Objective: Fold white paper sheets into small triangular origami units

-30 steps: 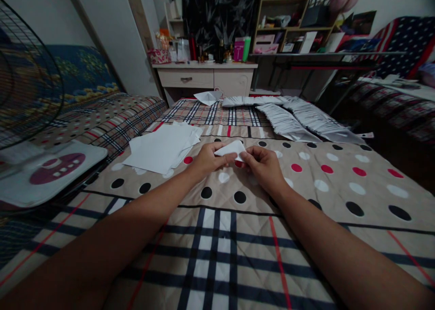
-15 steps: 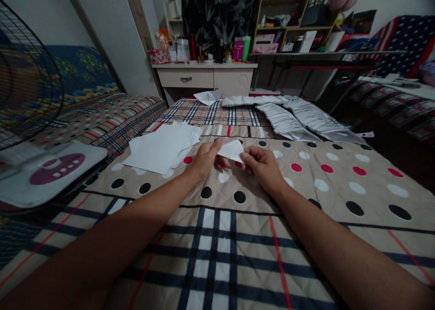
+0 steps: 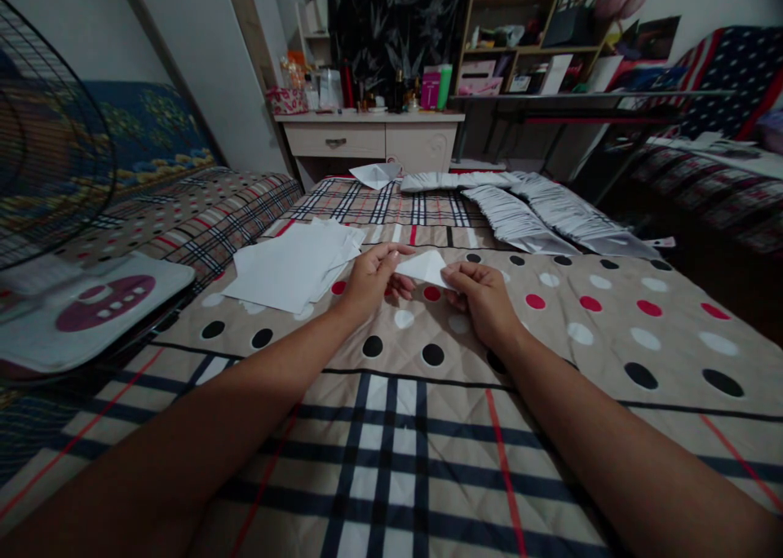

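Observation:
A small folded piece of white paper (image 3: 425, 267) is held a little above the spotted bedspread (image 3: 391, 362), between my two hands. My left hand (image 3: 374, 279) has its thumb and fingers at the paper's left end, closed on it. At the right end, my right hand (image 3: 480, 290) pinches a corner between thumb and forefinger. To the left of my hands lies a loose pile of flat white sheets (image 3: 287, 264). Farther off to the right, rows of many folded white papers (image 3: 517, 219) lie packed together.
A single folded paper (image 3: 374, 174) lies at the bed's far end, before a white dresser (image 3: 336, 138) crowded with bottles and boxes. On the left stand a fan (image 3: 49, 134) and its white base (image 3: 98, 305). A shelf unit (image 3: 519, 48) rises at the back right.
The folded paper and my right hand have shifted slightly right. My left thumb has moved along the paper's left end, and the paper's upper edge looks more pointed.

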{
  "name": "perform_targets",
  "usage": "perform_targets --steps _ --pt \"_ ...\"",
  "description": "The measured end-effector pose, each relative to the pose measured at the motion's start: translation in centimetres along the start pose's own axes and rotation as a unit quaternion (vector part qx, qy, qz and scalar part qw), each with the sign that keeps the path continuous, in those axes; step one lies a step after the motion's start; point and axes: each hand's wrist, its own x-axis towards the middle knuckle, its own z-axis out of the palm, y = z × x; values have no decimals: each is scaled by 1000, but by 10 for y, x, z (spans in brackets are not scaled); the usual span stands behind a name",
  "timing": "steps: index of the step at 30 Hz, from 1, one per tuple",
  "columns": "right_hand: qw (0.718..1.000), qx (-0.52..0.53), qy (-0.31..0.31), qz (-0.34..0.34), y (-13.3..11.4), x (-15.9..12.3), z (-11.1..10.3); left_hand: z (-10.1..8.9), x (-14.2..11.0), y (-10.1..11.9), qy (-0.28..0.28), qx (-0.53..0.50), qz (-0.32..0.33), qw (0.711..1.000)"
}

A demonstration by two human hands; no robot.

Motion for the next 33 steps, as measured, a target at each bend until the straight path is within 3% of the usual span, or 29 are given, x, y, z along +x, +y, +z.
perform_targets --steps 5,10,16,23,33 --pt "1000 5 2 3 2 2 -2 3 -3 3 -31 17 32 999" --pt "1000 -9 -9 -8 3 2 -3 6 -3 3 -13 53 53 997" --pt "998 -43 -41 -30 2 -1 0 2 0 -3 12 46 37 998" --pt "994 -89 -9 -59 3 -1 2 1 1 -2 24 52 19 998" --pt "992 -115 -8 -47 8 1 0 2 1 -5 6 68 21 997"
